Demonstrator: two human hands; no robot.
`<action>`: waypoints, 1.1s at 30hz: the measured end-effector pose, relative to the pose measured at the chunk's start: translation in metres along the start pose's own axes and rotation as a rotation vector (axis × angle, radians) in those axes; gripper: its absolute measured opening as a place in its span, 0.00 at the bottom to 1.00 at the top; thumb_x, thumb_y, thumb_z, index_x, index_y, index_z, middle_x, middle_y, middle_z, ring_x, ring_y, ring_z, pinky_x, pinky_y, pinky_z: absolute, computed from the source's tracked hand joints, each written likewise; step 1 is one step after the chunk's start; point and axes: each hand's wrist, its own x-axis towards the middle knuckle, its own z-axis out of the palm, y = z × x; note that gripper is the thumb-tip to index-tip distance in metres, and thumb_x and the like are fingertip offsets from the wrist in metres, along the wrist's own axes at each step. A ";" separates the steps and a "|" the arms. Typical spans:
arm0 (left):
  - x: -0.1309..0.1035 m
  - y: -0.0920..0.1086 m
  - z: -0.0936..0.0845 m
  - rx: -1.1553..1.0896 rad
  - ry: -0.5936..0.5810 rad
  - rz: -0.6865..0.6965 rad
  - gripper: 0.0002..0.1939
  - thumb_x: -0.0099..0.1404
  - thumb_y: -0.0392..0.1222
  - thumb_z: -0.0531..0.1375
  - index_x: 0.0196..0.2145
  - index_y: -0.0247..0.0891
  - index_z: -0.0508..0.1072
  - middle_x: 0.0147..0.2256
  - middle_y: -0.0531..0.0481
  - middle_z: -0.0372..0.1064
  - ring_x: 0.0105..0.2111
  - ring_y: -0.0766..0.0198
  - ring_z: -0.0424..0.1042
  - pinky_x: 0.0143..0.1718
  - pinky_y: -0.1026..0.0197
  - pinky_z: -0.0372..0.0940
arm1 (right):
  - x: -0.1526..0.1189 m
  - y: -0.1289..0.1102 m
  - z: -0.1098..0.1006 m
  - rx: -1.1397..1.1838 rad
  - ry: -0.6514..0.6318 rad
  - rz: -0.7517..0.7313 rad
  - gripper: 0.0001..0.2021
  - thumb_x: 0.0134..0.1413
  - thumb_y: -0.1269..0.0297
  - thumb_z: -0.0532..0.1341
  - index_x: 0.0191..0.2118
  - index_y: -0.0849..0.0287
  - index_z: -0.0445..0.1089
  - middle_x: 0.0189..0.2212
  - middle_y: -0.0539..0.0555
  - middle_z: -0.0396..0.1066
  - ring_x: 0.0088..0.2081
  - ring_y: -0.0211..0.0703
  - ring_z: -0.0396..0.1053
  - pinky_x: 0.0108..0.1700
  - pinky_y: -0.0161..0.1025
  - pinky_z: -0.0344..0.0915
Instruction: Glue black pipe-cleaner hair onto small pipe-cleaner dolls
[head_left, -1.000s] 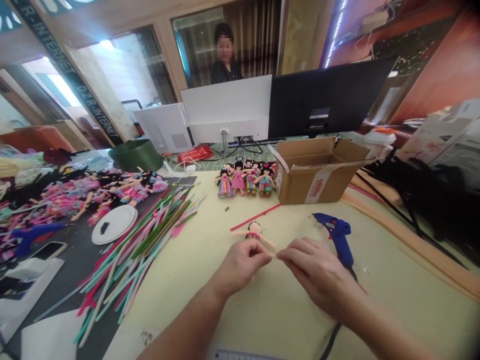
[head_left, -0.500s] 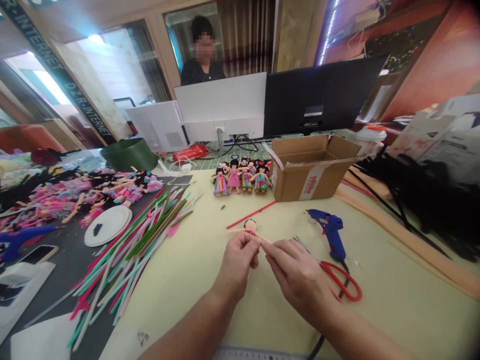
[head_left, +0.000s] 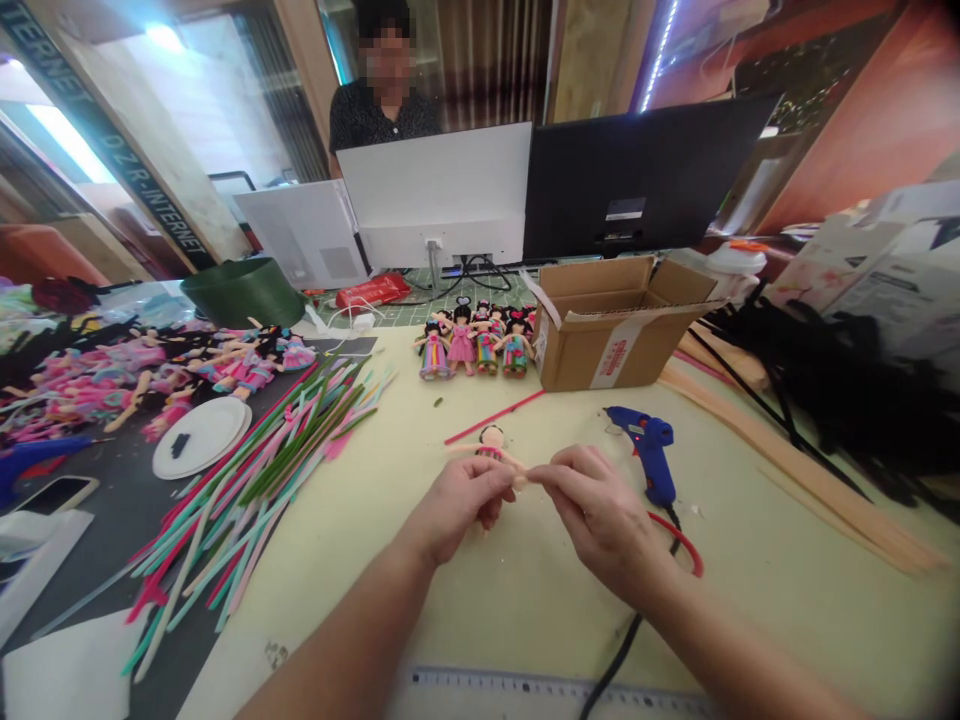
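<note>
A small doll (head_left: 491, 437) with a pale round head, dark hair and a pink-striped top is held upright over the pale yellow table mat. My left hand (head_left: 459, 502) is closed on its body, thumb and index finger pinching beside its arm, and hides most of its lower part. At the end of the doll's right-side arm, the fingertips of my right hand (head_left: 596, 505) are pinched together; what lies between them is largely hidden. Red-handled scissors (head_left: 694, 560) lie partly beneath my right hand. Beyond it rests a blue glue gun (head_left: 654, 455). A red pipe cleaner (head_left: 491, 418) lies behind the doll.
Several finished dolls (head_left: 478, 345) stand beside an open cardboard box (head_left: 611, 350). Pipe cleaners (head_left: 262, 490) are heaped at left, near white plates (head_left: 202, 440) and piled dolls (head_left: 187, 365). A ruler (head_left: 525, 688) lies in front. A person (head_left: 384, 100) is behind the monitors (head_left: 435, 195).
My hands have shifted slightly left with the doll, and more of its striped top shows. The right fingers are now pinched at its arm's end. The camera view has tilted down a little.
</note>
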 end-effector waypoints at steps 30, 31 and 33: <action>0.002 -0.013 0.018 -0.193 0.176 0.144 0.16 0.55 0.48 0.65 0.25 0.35 0.65 0.16 0.60 0.55 0.17 0.75 0.51 0.20 0.67 0.46 | -0.003 -0.016 0.015 0.089 0.066 0.069 0.10 0.64 0.71 0.54 0.43 0.57 0.71 0.33 0.56 0.68 0.37 0.45 0.67 0.40 0.42 0.66; 0.002 -0.013 0.020 -0.213 0.187 0.144 0.16 0.55 0.48 0.65 0.25 0.35 0.65 0.16 0.59 0.55 0.17 0.75 0.51 0.20 0.67 0.47 | -0.003 -0.015 0.016 0.090 0.076 0.073 0.10 0.64 0.71 0.53 0.43 0.57 0.71 0.33 0.56 0.68 0.37 0.45 0.67 0.40 0.42 0.66; 0.001 -0.013 0.022 -0.256 0.223 0.128 0.16 0.54 0.48 0.66 0.24 0.35 0.65 0.17 0.59 0.55 0.18 0.75 0.51 0.21 0.68 0.49 | -0.003 -0.014 0.018 0.093 0.091 0.079 0.10 0.64 0.71 0.53 0.43 0.57 0.71 0.33 0.56 0.68 0.37 0.44 0.67 0.40 0.43 0.67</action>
